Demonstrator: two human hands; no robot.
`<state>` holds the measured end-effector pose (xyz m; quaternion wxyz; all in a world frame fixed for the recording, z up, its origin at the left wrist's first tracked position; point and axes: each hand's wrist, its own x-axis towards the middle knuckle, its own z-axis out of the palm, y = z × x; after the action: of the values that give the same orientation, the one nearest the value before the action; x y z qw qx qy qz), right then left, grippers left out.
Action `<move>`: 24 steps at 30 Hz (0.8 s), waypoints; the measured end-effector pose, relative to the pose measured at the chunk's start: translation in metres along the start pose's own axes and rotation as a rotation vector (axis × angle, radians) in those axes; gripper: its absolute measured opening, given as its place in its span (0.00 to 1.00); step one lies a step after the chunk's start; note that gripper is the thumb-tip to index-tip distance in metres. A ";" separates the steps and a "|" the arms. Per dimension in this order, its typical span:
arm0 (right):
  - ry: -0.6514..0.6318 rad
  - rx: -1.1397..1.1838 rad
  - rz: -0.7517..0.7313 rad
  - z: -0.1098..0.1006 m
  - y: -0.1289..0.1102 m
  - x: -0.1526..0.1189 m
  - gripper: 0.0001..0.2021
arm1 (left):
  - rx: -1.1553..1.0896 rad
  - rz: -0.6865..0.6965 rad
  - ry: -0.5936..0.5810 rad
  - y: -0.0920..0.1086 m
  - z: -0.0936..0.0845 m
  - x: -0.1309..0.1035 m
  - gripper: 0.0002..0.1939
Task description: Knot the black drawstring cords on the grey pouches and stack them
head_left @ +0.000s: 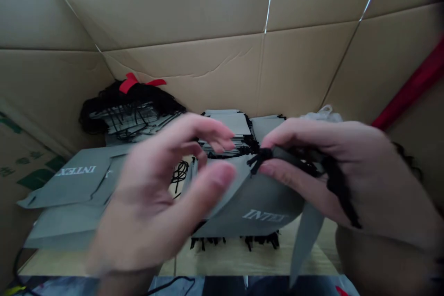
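Observation:
My right hand (350,166) pinches the knotted black drawstring (257,161) of a grey fabric bag (239,203) marked INTEX. More black cord and a thin grey flap of fabric hang about the palm and under the fingers. The bag drapes below the hand, its white lettering facing me. To its left, my left hand (156,199) is held with thumb and fingers apart and nothing between them, slightly blurred. Under the hanging bag, stacked grey bags (227,122) with black cord ends lie on the wooden table (222,259).
At the left lies a pile of grey INTEX bags (69,180). Behind it stands a heap of bags topped with black cords (142,101) and a red strip (129,83). Cardboard walls (187,14) enclose the table. A clear plastic bag (324,113) sits at the back right.

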<state>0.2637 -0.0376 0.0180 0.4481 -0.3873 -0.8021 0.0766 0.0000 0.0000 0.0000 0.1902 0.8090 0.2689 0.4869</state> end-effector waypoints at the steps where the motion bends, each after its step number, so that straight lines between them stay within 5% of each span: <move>1: -0.018 0.013 0.009 -0.001 0.001 0.002 0.04 | -0.025 -0.060 -0.068 0.006 0.005 0.004 0.19; 3: -0.056 0.042 0.021 -0.004 0.002 0.005 0.03 | -0.147 -0.084 -0.177 0.013 0.014 0.011 0.20; 8: -0.158 0.215 0.079 -0.014 0.007 0.011 0.04 | -0.267 0.041 -0.079 0.015 0.023 0.032 0.19; 16: -0.311 0.558 0.097 -0.019 0.013 0.020 0.07 | -0.390 0.237 -0.146 -0.002 0.030 0.051 0.08; 20: -0.271 0.371 0.105 -0.021 0.013 0.019 0.09 | -0.361 0.241 -0.018 -0.004 0.033 0.050 0.05; 24: -0.221 0.211 0.064 -0.026 0.013 0.017 0.09 | -0.434 0.066 -0.012 0.003 0.031 0.047 0.08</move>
<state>0.2860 -0.0230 0.0382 0.3928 -0.3526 -0.8212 0.2170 0.0463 0.0257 0.0202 0.3454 0.7605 0.1299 0.5343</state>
